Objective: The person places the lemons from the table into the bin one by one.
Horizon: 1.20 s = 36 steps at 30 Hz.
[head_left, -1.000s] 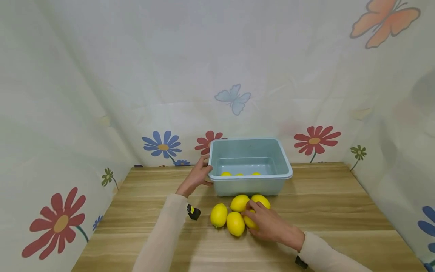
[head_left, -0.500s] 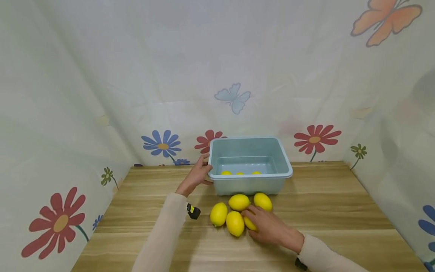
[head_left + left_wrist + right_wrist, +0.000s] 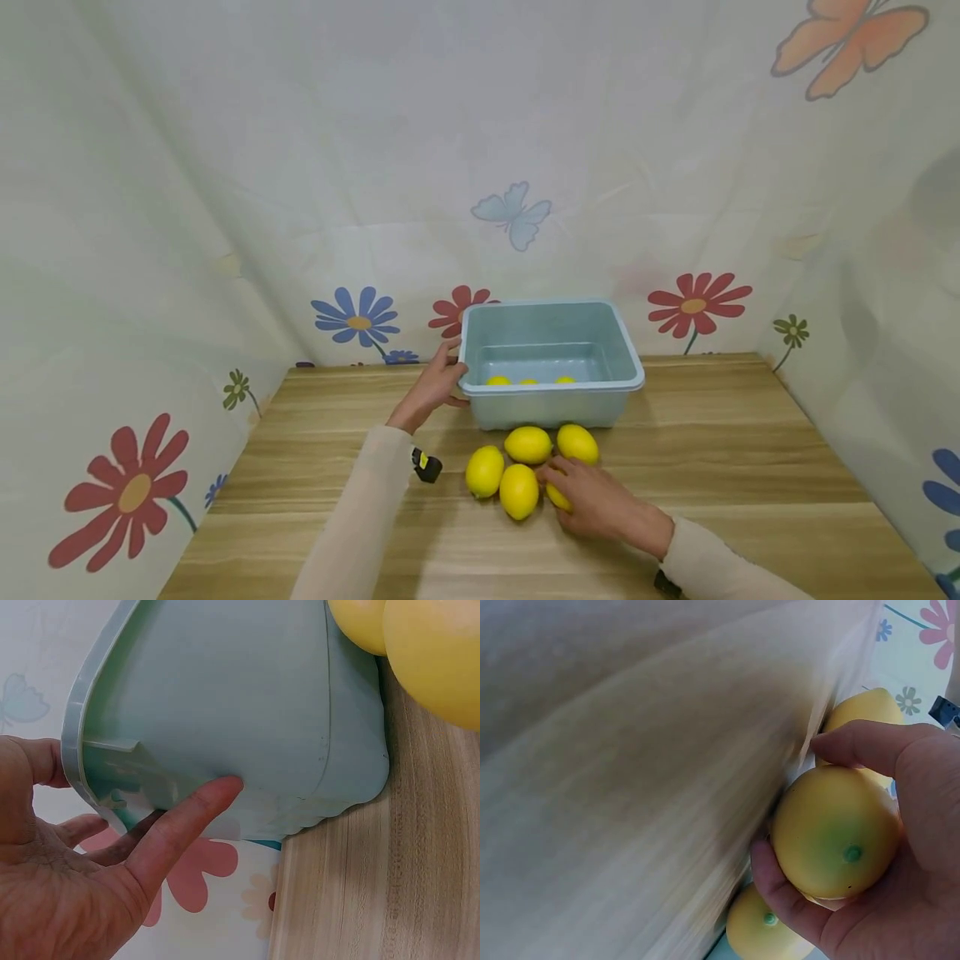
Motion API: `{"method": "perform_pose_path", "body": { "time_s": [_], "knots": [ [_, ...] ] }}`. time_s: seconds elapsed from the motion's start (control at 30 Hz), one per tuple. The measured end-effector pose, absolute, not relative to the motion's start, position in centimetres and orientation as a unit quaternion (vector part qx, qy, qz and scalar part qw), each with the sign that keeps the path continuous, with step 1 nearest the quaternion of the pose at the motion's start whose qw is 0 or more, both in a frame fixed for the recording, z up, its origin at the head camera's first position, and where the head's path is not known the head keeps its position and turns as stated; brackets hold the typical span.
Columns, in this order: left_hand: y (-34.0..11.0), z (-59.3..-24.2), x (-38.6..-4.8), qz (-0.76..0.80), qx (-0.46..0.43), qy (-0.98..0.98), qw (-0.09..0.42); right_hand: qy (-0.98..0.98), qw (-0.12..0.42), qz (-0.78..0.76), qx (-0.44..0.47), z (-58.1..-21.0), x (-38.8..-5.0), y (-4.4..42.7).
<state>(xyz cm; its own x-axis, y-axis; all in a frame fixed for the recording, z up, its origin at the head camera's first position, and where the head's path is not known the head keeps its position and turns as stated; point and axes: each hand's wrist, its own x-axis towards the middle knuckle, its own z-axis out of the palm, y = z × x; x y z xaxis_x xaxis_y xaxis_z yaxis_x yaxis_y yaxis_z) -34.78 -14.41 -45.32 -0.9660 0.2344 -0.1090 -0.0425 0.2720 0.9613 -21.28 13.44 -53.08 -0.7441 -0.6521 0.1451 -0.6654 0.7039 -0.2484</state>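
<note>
A pale blue plastic bin stands at the back of the table, its far inside wall visible. My left hand holds the bin's left rim. In the left wrist view the thumb hooks over the rim, and a finger presses the outer wall. My right hand is curled round a lemon on the table in front of the bin. Around it lie a left lemon, a front lemon, a back lemon and a right lemon.
Inside the bin, yellow tops of a few lemons show just behind the front rim, which hides the remainder. The wood-grain table ends at a flower-printed curtain behind and at both sides.
My right hand has shifted slightly right with its lemon, away from the front lemon. The two lemons nearest the bin have turned a little and moved apart. My left hand keeps its place.
</note>
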Motion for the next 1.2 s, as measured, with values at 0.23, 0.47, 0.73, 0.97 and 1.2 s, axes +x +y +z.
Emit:
{"method": "perform_pose_path", "body": {
  "time_s": [0.23,0.47,0.73,0.97,1.2],
  "knots": [
    [-14.5,-45.6,-35.0,0.603,0.064,0.786,0.121,-0.926,0.001,0.14,0.352,-53.2,-21.4,13.7],
    [-14.5,-45.8,-35.1,0.601,0.065,0.788,0.122,-0.922,0.003,0.157,0.355,-53.1,-21.1,13.8],
    [-14.6,-45.6,-35.2,0.601,0.066,0.786,0.13,-0.924,-0.005,0.165,0.345,-52.4,-21.1,13.9],
    [-14.7,-45.3,-35.1,0.595,0.068,0.788,0.14,-0.923,0.011,0.167,0.347,-51.9,-20.9,13.9],
    [-14.4,-44.2,-34.0,0.593,0.072,0.792,0.126,-0.922,0.02,0.165,0.349,-51.4,-20.8,13.9]
  ]
}}
